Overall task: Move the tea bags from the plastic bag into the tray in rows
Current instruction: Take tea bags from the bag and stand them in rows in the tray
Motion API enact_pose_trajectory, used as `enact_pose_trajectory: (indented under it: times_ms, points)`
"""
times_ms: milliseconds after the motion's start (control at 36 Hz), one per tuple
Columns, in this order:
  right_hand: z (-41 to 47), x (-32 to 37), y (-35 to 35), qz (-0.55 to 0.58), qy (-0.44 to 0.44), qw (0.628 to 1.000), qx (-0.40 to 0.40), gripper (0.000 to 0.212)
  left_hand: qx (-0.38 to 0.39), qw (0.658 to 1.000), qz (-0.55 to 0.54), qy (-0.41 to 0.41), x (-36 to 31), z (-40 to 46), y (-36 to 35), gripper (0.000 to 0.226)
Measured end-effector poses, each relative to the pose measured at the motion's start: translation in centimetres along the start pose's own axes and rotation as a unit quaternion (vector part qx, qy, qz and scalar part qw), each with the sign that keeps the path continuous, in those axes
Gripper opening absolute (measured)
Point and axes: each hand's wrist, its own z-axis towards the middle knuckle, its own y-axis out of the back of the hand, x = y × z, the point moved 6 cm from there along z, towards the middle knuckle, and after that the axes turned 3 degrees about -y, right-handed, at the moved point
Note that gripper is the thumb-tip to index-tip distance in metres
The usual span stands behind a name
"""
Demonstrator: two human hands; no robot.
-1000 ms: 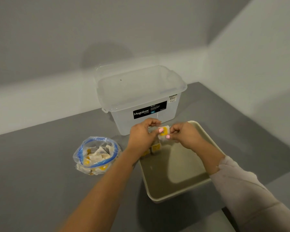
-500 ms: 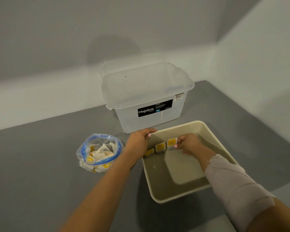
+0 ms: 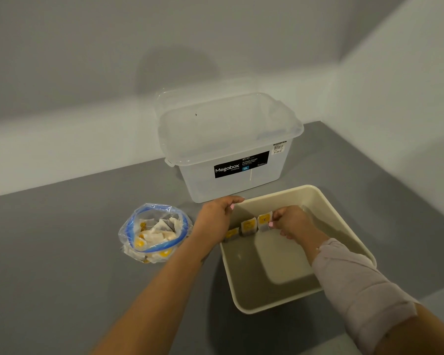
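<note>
Here our right hand (image 3: 290, 221) pinched the third tea bag (image 3: 264, 221) in the tray (image 3: 344, 226), center frame; our left hand (image 3: 215, 219) gripped its rim; the bag (image 3: 153, 231) sat left.

Three yellow-labelled tea bags (image 3: 248, 226) stood upright in a row along the cream tray's (image 3: 349, 226) far-left wall, between both hands. Open blue-rimmed plastic bag (image 3: 154, 231), holding more, lay left of the left hand (image 3: 215, 217).

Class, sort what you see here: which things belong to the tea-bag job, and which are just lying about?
Job:
clear blue-rimmed plastic bag of tea bags
beige plastic tray
yellow-tagged tea bags in tray
left hand
right hand

Lying about:
translucent lidded storage box
</note>
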Motion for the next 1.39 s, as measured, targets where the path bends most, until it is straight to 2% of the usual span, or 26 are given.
enact_pose_trajectory:
  times_ms: [139,222,278,389,639,750,889,1056,1222,1389]
  points:
    - [-0.1,0.1,0.0,-0.022,0.000,1.000,0.005,0.019,-0.001,1.000,0.007,0.000,-0.1,0.0,0.1,0.036]
    - [-0.2,-0.1,0.2,-0.026,-0.005,1.000,0.005,0.003,-0.002,1.000,0.008,-0.001,-0.2,-0.1,0.2,0.036]
    - [-0.1,-0.6,0.6,0.010,-0.016,1.000,0.003,0.015,-0.005,1.000,0.007,-0.004,-0.3,-0.1,0.2,0.036]
    - [-0.3,-0.9,1.5,0.039,-0.025,0.999,-0.005,0.020,-0.011,1.000,0.015,-0.013,-0.6,-0.1,0.3,0.036]
    - [-1.1,-0.6,0.4,0.009,-0.011,1.000,-0.021,0.024,-0.002,1.000,0.017,-0.017,-1.2,-0.2,0.5,0.036]
    - [-0.6,-0.3,-0.4,-0.050,0.002,0.998,-0.031,0.023,-0.005,1.000,0.012,-0.022,-1.3,-0.3,0.6,0.036]
    - [-0.4,0.1,-0.7,-0.114,-0.004,0.993,-0.043,0.035,-0.007,1.000,0.012,-0.022,-1.3,-0.4,0.6,0.038]
    - [-0.1,0.2,-0.6,-0.128,-0.004,0.990,-0.055,0.038,-0.007,0.999,0.025,-0.021,-1.3,-0.4,0.7,0.039]
    - [0.4,0.1,-0.5,-0.124,0.002,0.991,-0.053,0.024,-0.008,0.999,0.033,-0.030,-1.6,-0.6,0.8,0.040]
    - [0.6,0.2,-0.4,-0.152,0.008,0.987,-0.053,0.033,0.003,0.999,0.039,-0.032,-1.7,-0.7,0.8,0.042]
